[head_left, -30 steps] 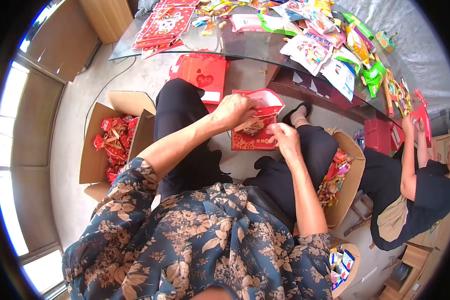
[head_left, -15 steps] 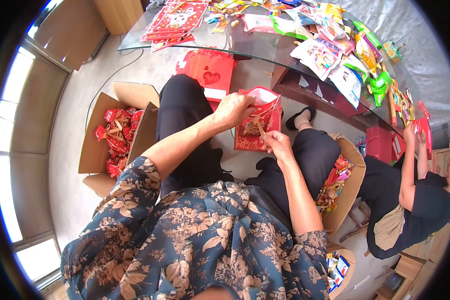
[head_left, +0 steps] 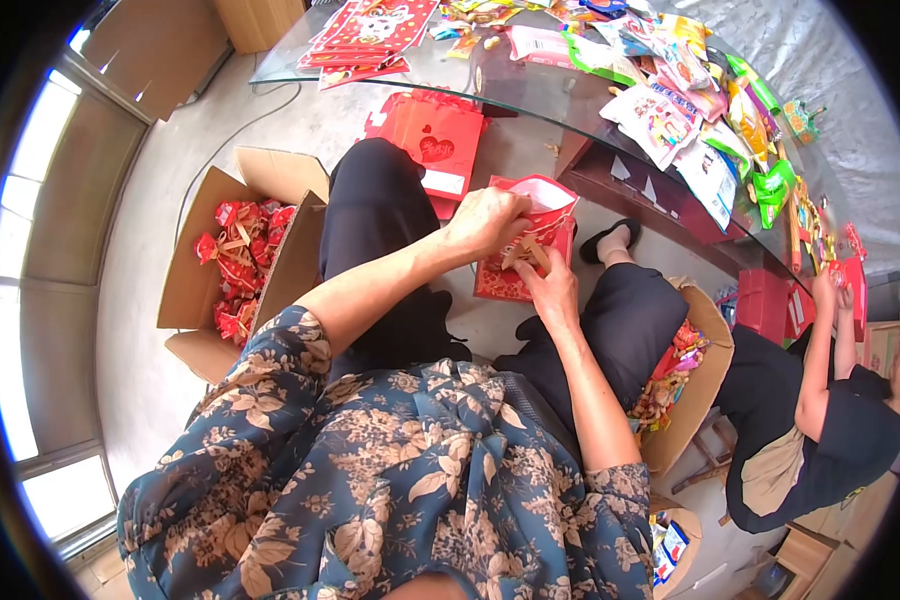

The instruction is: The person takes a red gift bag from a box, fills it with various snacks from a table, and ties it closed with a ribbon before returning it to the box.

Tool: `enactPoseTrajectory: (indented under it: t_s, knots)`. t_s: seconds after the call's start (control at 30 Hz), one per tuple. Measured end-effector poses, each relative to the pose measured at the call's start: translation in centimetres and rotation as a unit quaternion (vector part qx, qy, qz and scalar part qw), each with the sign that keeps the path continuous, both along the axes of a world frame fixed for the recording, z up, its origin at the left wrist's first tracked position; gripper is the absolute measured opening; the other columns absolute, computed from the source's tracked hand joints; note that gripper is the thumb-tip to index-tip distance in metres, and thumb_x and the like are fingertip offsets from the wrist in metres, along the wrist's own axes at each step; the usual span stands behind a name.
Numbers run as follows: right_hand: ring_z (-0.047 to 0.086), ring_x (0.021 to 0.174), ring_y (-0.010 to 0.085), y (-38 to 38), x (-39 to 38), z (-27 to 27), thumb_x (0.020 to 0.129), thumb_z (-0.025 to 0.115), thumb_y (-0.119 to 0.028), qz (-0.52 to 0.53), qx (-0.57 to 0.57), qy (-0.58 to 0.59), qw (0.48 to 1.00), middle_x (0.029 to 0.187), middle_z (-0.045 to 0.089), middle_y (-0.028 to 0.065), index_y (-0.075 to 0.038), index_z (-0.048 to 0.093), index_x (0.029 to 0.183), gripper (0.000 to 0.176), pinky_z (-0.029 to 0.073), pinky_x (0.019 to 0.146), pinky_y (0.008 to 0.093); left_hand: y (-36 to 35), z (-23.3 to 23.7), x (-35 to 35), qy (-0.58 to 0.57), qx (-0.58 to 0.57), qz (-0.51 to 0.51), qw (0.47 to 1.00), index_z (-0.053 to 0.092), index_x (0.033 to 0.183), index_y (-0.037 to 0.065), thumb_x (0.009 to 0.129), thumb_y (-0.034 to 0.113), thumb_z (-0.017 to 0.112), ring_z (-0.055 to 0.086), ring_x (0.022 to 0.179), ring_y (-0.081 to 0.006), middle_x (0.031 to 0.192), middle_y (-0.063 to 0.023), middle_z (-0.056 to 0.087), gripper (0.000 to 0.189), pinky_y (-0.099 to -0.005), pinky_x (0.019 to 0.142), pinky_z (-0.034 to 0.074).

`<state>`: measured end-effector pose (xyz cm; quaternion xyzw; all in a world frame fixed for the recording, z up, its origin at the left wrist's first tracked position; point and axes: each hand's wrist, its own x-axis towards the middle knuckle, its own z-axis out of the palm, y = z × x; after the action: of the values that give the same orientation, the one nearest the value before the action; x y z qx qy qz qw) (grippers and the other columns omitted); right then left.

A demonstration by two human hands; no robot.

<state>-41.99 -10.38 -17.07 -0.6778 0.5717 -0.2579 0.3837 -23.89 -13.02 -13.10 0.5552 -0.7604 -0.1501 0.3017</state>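
Note:
Between my knees is a red patterned gift bag (head_left: pixel 492 281) with a pale inside showing at its open top. My left hand (head_left: pixel 488 221) is closed on the bag's upper left edge. Against the bag's front, my right hand (head_left: pixel 552 284) pinches a tan ribbon (head_left: pixel 522 252), its fingers just below and right of the left hand. Parts of the ribbon and the bag's front are hidden by my fingers.
An open carton (head_left: pixel 192 262) of red bundles with tan ribbons stands left. Another carton (head_left: pixel 702 385) of sweets is right. Snack packets (head_left: pixel 660 120) and flat red bags (head_left: pixel 375 32) lie on the glass table (head_left: pixel 515 88). A co-worker (head_left: pixel 820 400) sits at right.
My right hand has moved up slightly along the bag's front, closer to my left hand, and the ribbon's shape has changed. The left hand keeps its hold. The view has shifted a little.

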Motion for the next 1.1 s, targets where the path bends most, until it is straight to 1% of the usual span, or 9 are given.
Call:
enactPoseTrajectory:
  t_s: [0.13, 0.23, 0.5, 0.63, 0.73, 0.8, 0.87, 1.0, 1.1]
  knots:
    - [0.069, 0.075, 0.0217, -0.8, 0.9, -0.2, 0.09, 0.064, -0.032, 0.06, 0.022, 0.087, 0.994, 0.085, 0.071, 0.0103, -0.002, 0.062, 0.106, 0.034, 0.051, 0.068, 0.0362, -0.1, 0.0, -0.4, 0.009, -0.003, -0.002, 1.0, 0.064, 0.081, 0.002, 0.078, 0.016, 0.069, 0.065, 0.07, -0.0359, 0.072, -0.018, 0.064, 0.015, -0.044, 0.063, 0.051]
    - [0.067, 0.071, 0.0145, -1.1, 1.6, -2.7, 0.095, 0.058, -0.035, 0.062, 0.162, -0.17, 0.97, 0.085, 0.071, 0.0068, -0.004, 0.062, 0.104, 0.034, 0.049, 0.062, 0.0321, 0.1, 0.1, -0.3, 0.009, 0.001, -0.003, 1.0, 0.064, 0.081, 0.002, 0.078, 0.015, 0.067, 0.065, 0.072, -0.0363, 0.073, -0.0178, 0.064, 0.014, -0.0445, 0.064, 0.051]
    - [0.065, 0.072, 0.0103, -1.1, -0.1, -1.6, 0.1, 0.051, -0.036, 0.058, 0.335, -0.331, 0.88, 0.092, 0.07, 0.004, -0.012, 0.064, 0.1, 0.027, 0.047, 0.065, 0.0248, 2.7, 2.4, -0.6, 0.108, -0.1, 0.057, 0.988, 0.065, 0.083, 0.003, 0.086, 0.025, 0.067, 0.064, 0.07, -0.0347, 0.07, -0.0148, 0.064, 0.022, -0.0435, 0.062, 0.05]
    - [0.065, 0.072, 0.014, -1.4, -0.6, -1.4, 0.101, 0.049, -0.034, 0.06, 0.351, -0.374, 0.856, 0.091, 0.07, 0.0064, -0.01, 0.063, 0.1, 0.028, 0.048, 0.065, 0.0257, 4.5, 0.0, -0.3, 0.008, 0.069, 0.058, 0.996, 0.068, 0.08, 0.004, 0.092, 0.033, 0.061, 0.065, 0.073, -0.0346, 0.073, -0.0196, 0.064, 0.032, -0.0425, 0.063, 0.05]
    - [0.064, 0.075, 0.017, -1.7, -1.2, -1.1, 0.101, 0.05, -0.033, 0.104, 0.378, -0.372, 0.841, 0.086, 0.068, 0.0079, -0.006, 0.06, 0.096, 0.029, 0.047, 0.067, 0.0275, 3.5, -3.3, -0.4, 0.084, 0.141, 0.053, 0.985, 0.069, 0.083, 0.003, 0.096, 0.038, 0.053, 0.065, 0.068, -0.0318, 0.071, -0.0196, 0.063, 0.041, -0.0411, 0.062, 0.05]
    - [0.065, 0.075, 0.0182, -1.5, -1.1, -0.9, 0.101, 0.049, -0.032, 0.132, 0.388, -0.368, 0.835, 0.086, 0.068, 0.009, -0.006, 0.06, 0.095, 0.029, 0.047, 0.067, 0.0276, 2.0, -5.5, -0.3, 0.268, 0.315, -0.01, 0.911, 0.067, 0.097, 0.001, 0.099, 0.042, 0.045, 0.065, 0.063, -0.0266, 0.063, -0.0133, 0.063, 0.046, -0.0399, 0.062, 0.052]
    - [0.065, 0.075, 0.0188, -1.3, -1.1, -0.8, 0.101, 0.048, -0.032, 0.145, 0.397, -0.363, 0.83, 0.086, 0.068, 0.0098, -0.006, 0.06, 0.095, 0.03, 0.047, 0.067, 0.0277, 1.9, -3.7, -0.6, 0.472, 0.494, -0.068, 0.727, 0.065, 0.105, -0.001, 0.1, 0.043, 0.044, 0.064, 0.062, -0.0244, 0.058, -0.009, 0.061, 0.048, -0.0394, 0.062, 0.052]
    - [0.066, 0.076, 0.0197, -1.0, -1.0, -0.8, 0.102, 0.044, -0.035, 0.161, 0.418, -0.346, 0.825, 0.087, 0.069, 0.0113, -0.005, 0.06, 0.098, 0.034, 0.047, 0.067, 0.0279, 0.7, -7.6, -1.8, 0.634, 0.53, -0.053, 0.561, 0.062, 0.108, -0.001, 0.097, 0.028, 0.057, 0.065, 0.082, -0.0232, 0.087, -0.0114, 0.067, 0.031, -0.038, 0.073, 0.053]
    - [0.067, 0.079, 0.0211, -0.8, -0.7, -0.5, 0.103, 0.042, -0.038, 0.166, 0.437, -0.34, 0.816, 0.09, 0.069, 0.0132, -0.005, 0.059, 0.102, 0.037, 0.048, 0.069, 0.0281, 0.6, -7.0, -2.4, 0.679, 0.523, 0.011, 0.515, 0.063, 0.106, -0.001, 0.095, 0.021, 0.06, 0.063, 0.091, -0.0244, 0.101, -0.0125, 0.066, 0.025, -0.0391, 0.081, 0.053]
